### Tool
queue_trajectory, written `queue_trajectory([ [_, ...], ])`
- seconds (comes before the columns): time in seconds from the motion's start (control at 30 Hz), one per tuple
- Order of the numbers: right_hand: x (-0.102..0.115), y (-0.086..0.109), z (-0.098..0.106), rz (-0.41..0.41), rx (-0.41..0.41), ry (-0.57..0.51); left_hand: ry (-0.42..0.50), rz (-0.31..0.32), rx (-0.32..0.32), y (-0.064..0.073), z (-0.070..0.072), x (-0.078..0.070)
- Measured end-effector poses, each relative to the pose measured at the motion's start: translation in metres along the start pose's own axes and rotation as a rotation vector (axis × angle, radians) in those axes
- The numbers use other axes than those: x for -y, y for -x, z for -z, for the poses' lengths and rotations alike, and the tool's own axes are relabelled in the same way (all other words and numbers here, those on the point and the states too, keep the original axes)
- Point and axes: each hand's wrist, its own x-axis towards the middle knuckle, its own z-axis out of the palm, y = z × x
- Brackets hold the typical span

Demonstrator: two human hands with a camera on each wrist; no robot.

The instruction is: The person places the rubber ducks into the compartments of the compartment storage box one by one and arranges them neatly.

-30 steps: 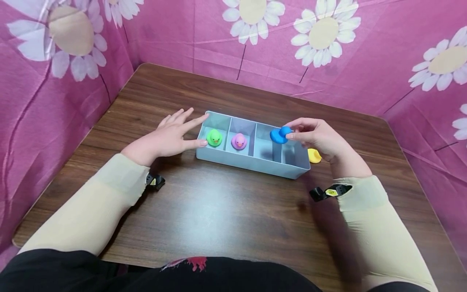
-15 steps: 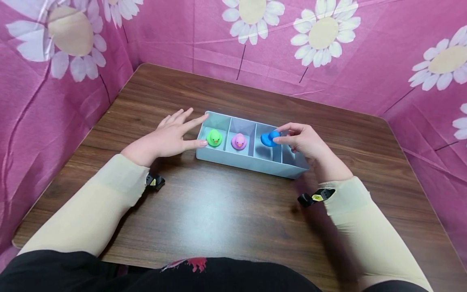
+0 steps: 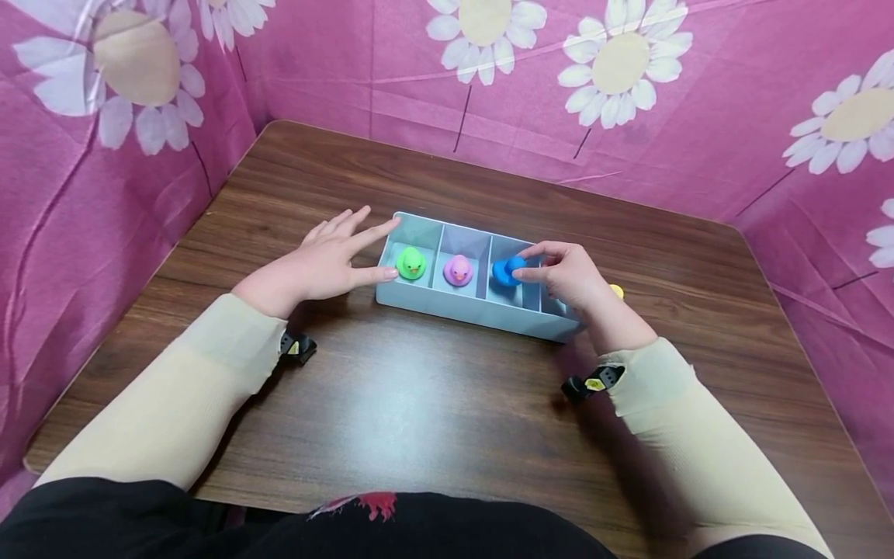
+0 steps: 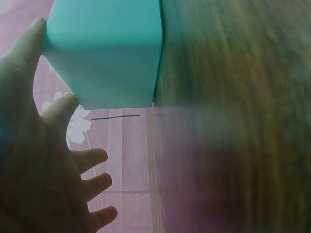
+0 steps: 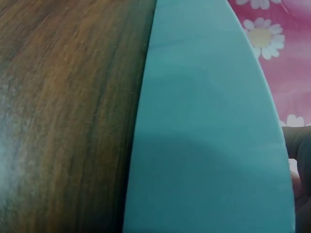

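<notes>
A blue duck is pinched in a pale blue tray, third compartment from left.

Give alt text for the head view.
The right hand pinches a blue duck at the third-from-left compartment of a pale tray; the left hand touches its left end. A green duck and a pink duck occupy the first two.

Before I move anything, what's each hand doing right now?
Left hand: open, spread at one end of the tray.
Right hand: closed, pinching the blue duck.
</notes>
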Motion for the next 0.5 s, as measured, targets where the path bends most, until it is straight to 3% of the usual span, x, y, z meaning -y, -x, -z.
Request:
queue_trajectory([
  [0.23,-0.0009,-0.0046,-0.0069,-0.003,0.001,0.084,-0.001,0.011,0.012,-0.0003,0.0001,0.0007],
  [0.5,-0.0012,-0.0072,-0.0100,-0.017,0.005,0.108,0.001,0.005,0.011,-0.0002,0.0003,0.0001],
])
